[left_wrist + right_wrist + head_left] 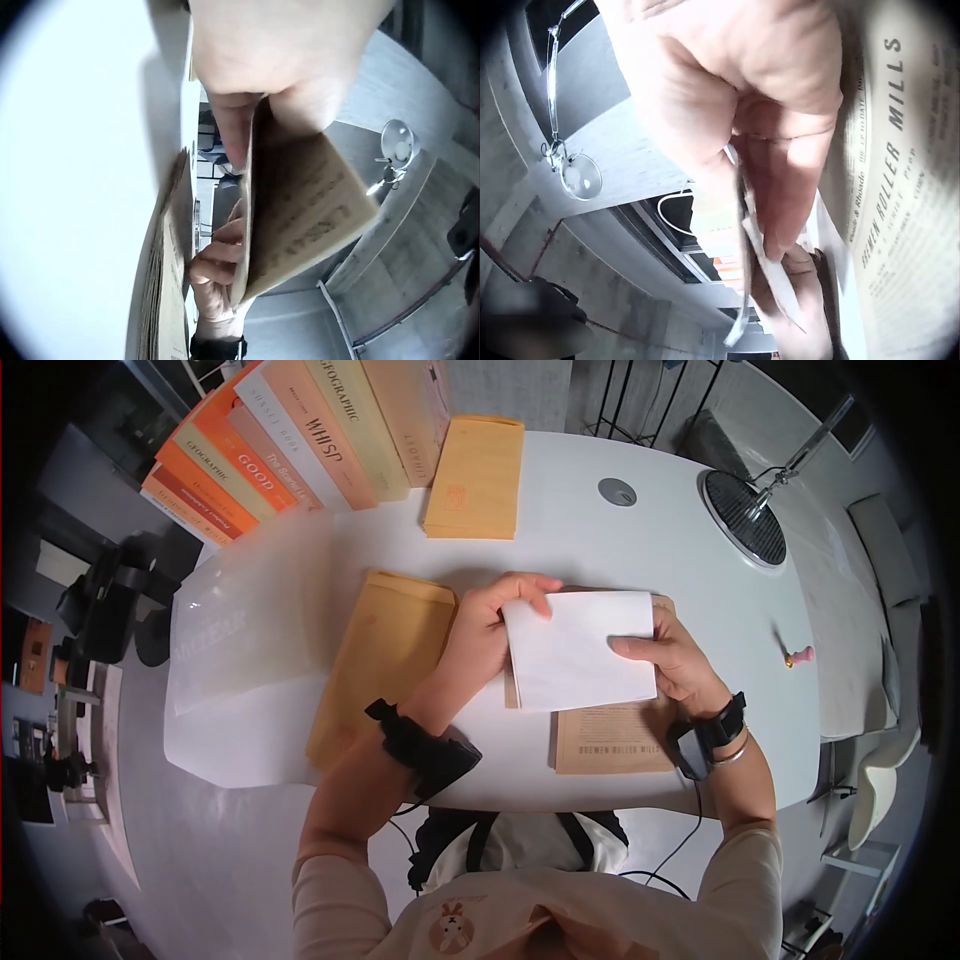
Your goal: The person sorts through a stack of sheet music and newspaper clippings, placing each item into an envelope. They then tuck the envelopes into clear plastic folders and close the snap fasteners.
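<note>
Over the desk, both hands hold a folded sheet of paper [580,650], white on the face toward the head camera. In the left wrist view its other face is brown with dark print [307,217]. My left hand [490,628] pinches the sheet at its upper left corner. At the right edge my right hand [682,660] grips it, thumb lying across the white face and fingers behind. Below the sheet lies a stack of brown printed papers [610,748], partly hidden by it; large lettering reading "ROLLER MILLS" [885,165] shows in the right wrist view.
A kraft envelope [385,640] lies left of the hands, another kraft envelope [478,480] at the back. Clear plastic packaging [250,620] covers the left side. Books [300,440] stand behind it. Right are a grey disc [617,492], a lamp base [742,515] and a small pink-handled stamp [800,657].
</note>
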{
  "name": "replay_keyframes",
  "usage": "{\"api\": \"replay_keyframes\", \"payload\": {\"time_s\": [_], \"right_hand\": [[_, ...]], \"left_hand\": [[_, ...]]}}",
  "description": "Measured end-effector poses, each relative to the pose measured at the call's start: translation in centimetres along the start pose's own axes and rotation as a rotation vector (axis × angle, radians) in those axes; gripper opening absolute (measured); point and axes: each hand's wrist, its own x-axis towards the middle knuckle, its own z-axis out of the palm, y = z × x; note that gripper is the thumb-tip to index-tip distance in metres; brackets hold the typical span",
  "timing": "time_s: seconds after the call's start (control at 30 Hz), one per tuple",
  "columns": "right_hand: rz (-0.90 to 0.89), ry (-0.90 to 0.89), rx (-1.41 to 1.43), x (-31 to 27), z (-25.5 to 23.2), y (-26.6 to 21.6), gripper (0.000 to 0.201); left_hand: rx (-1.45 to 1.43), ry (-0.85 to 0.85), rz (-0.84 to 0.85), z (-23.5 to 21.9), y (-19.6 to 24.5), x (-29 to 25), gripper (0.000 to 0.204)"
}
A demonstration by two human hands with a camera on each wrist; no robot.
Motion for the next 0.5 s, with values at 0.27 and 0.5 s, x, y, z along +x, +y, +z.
{"api": "replay_keyframes", "payload": {"time_s": [0.27,0.5], "right_hand": [[-0.288,0.245,-0.1,0.5,-2.3,0.0,0.026],[-0.272,0.264,-0.133,0.7,-1.8,0.4,0.025]], "left_hand": [[1.151,0.119,0.055,-0.8,9.2,-2.7,0.066],[1.566,0.181,-0.542,-3.9,8.7,-7.9,0.105]]}}
